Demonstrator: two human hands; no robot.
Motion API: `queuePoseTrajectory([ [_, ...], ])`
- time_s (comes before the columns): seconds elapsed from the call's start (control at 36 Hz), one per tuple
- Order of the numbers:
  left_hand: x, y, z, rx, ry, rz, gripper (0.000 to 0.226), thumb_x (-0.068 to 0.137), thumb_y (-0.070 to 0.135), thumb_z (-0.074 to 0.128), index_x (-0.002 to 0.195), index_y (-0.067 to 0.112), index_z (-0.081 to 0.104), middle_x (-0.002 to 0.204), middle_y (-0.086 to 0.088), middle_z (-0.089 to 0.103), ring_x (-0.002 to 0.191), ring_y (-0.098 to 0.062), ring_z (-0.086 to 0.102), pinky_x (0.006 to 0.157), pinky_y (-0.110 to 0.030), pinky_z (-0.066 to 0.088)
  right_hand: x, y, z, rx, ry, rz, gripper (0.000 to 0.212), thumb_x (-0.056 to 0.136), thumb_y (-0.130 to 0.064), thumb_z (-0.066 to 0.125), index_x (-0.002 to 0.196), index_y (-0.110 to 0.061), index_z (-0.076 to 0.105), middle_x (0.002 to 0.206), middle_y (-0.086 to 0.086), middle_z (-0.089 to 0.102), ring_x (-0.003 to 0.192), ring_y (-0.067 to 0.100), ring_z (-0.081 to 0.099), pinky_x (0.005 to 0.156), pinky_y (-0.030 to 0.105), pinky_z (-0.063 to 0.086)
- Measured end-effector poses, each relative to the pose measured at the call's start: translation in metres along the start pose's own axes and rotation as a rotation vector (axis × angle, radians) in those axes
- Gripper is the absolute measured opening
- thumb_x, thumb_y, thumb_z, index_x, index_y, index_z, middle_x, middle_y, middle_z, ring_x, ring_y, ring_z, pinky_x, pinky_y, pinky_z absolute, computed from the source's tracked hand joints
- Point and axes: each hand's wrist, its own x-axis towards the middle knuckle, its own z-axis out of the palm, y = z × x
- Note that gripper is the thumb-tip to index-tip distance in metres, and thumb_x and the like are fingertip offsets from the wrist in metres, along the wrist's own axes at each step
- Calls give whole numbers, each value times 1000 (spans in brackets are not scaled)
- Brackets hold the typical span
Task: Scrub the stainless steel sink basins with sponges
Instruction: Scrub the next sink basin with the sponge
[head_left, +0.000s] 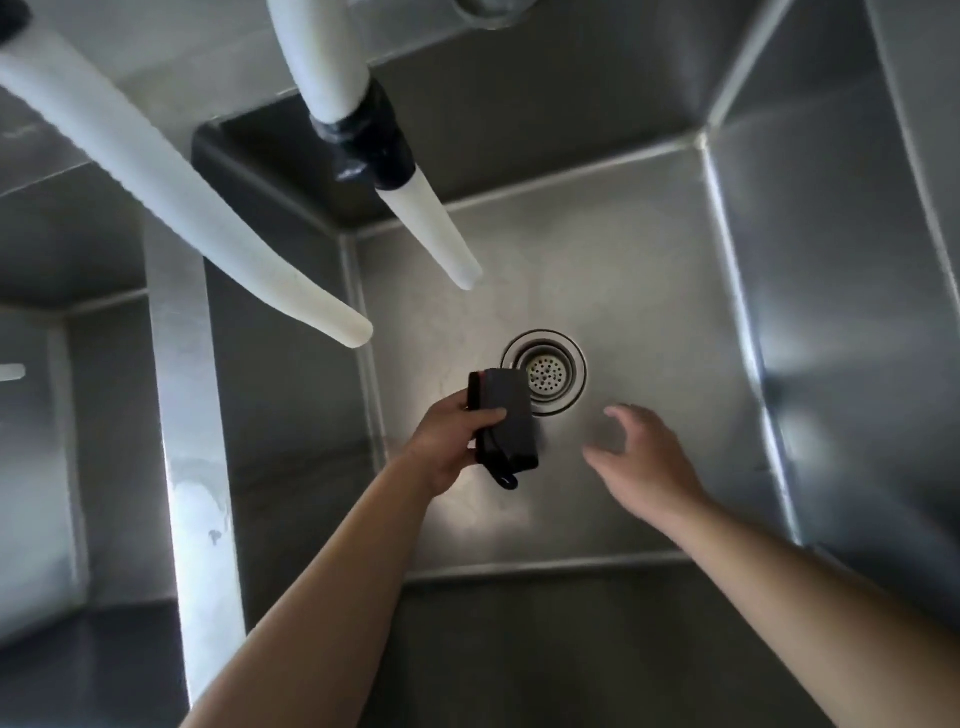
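Both my arms reach down into the right stainless steel basin (649, 291). My left hand (447, 447) grips a dark sponge (511, 421) with a small loop hanging from its lower end, held just above the basin floor beside the round drain strainer (545, 371). My right hand (644, 457) hovers to the right of the sponge with fingers spread and relaxed, holding nothing. Part of the drain rim is hidden behind the sponge.
Two white hoses hang over the basin: a long one (208, 218) from the upper left and a shorter one (431, 218) with black tape (374, 140) on its joint. A steel divider (192, 415) separates this basin from the left basin (78, 415).
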Motion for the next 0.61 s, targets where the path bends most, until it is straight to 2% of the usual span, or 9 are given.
queuePoseTrajectory([
  [0.14,21,17,-14,147,38,71,44,88,-5,58,117,27,67,99,1,74,82,-15,70,58,-26,55,37,25,-2,-379,91,-9,72,89,-43,58,151,-24,26,162,4,17,149,29,16,115,53,26],
  [0.25,44,68,-31,234,60,194,47,84,-11,49,110,23,68,92,2,75,82,-16,71,65,-26,56,59,53,-9,-528,85,-38,76,89,-56,47,152,-35,11,163,-2,7,150,28,10,112,57,27],
  [0.31,57,99,-36,306,175,287,45,83,-12,46,104,20,69,78,9,75,76,-13,69,62,-17,54,65,62,-9,-581,69,-62,77,89,-63,42,152,-38,8,162,-3,8,149,28,12,109,57,32],
  [0.36,71,126,-39,517,335,398,33,87,-5,47,90,19,70,64,16,66,70,-9,59,53,-5,44,66,69,-5,-585,67,-91,78,87,-67,42,152,-39,8,162,-1,6,149,30,10,108,58,33],
  [0.39,77,137,-39,656,381,455,29,92,0,48,86,20,68,66,16,62,70,-7,56,52,0,39,67,71,-2,-575,69,-95,78,87,-68,41,151,-41,7,163,-1,4,150,31,7,109,59,31],
  [0.44,94,156,-37,922,398,496,26,101,12,45,91,21,68,86,3,66,86,-19,60,69,-2,39,68,75,3,-554,75,-84,80,86,-72,39,151,-45,2,165,-4,-2,151,30,0,113,59,27],
  [0.5,110,169,-37,1152,471,434,31,103,20,42,126,14,62,128,-16,60,120,-35,53,100,-24,39,70,77,6,-553,88,-80,81,84,-75,36,150,-47,-1,166,-6,-5,152,28,-3,113,58,24],
  [0.53,115,172,-37,1287,558,414,40,102,23,43,140,15,52,143,-16,49,131,-35,45,111,-34,33,70,78,6,-552,93,-82,82,83,-76,35,150,-48,-2,166,-7,-6,152,28,-4,113,58,24],
  [0.61,110,161,-32,1443,789,654,65,94,37,36,155,16,30,156,-11,32,142,-30,33,119,-42,25,71,82,8,-551,94,-91,84,82,-78,33,150,-49,-6,166,-7,-8,152,29,-6,113,59,22],
])
